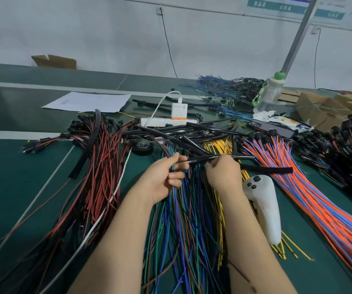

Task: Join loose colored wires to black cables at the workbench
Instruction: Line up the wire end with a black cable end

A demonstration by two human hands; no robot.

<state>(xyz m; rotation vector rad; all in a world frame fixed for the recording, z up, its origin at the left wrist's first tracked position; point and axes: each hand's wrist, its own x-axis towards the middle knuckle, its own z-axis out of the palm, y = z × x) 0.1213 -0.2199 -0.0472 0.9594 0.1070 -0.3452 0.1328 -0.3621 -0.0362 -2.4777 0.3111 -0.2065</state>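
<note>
A black cable (204,158) lies level just above the bench centre, held at both ends by my hands. My left hand (166,177) grips its left end with curled fingers, along with a few blue and green wires (183,209) that run down toward me. My right hand (221,172) pinches the cable further right between thumb and fingertips. Under both hands lies a bundle of blue, green and brown wires. More black cables (171,132) are piled just beyond.
Red and black wires (100,166) lie at left, yellow wires (219,145) and orange-blue wires (311,192) at right. A white handheld device (264,209) sits beside my right wrist. Black tape roll (143,146), power strip with charger (178,111), bottle (269,92), phone and cardboard boxes stand further back.
</note>
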